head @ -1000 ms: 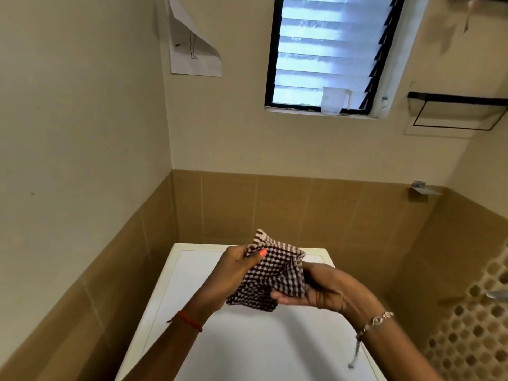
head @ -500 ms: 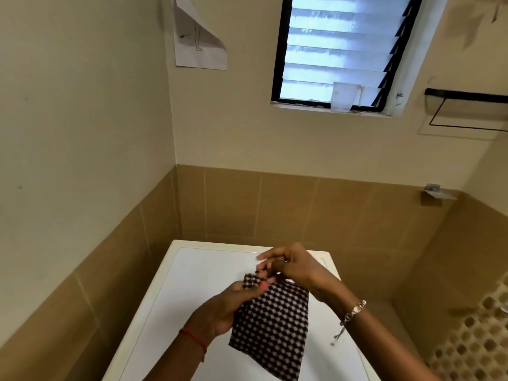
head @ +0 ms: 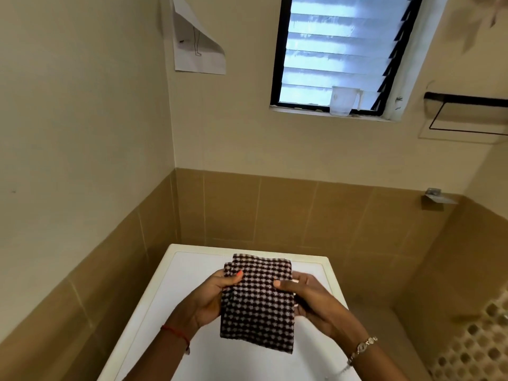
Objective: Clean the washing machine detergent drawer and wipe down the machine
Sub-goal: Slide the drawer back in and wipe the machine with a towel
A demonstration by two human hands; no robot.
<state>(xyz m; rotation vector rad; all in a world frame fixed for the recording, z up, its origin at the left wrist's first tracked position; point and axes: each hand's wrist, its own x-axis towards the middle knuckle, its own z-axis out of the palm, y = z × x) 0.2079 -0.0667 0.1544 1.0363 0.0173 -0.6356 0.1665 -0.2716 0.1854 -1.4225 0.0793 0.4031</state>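
cloth: checked dark-and-white cloth, folded into a thick rectangle, held in the air over the machine top at about 6 o'clock of the view; not touching the surface as far as I can tell
left hand: left hand clamps the cloth's left edge, thumb on top, fingers pressed together behind the fabric
right hand: right hand clamps the right edge, thumb across the top face, other fingers curled underneath, mostly hidden
machine: white washing machine top panel under the hands, rear edge close to the tiled wall at 12 o'clock; front face out of view
drawer: detergent drawer not visible, can't say open or shut
step (judged): readying the cloth; wiping not started
risk 1: fold is loose at its 11 o'clock corner, layers offset; if one hand lets go it may fall open and drag unevenly
risk 2: lower edge hangs free at 6 o'clock; could slip from a thumb-only hold and drop off the front
risk 3: top sits tight to the walls at 9 and 12 o'clock; knuckles may hit tile, strip along those edges may be missed
risk 4: cloth wet or dry can't tell; dry may smear residue
other: plastic cup on the window sill at 1 o'clock, well apart, no hazard
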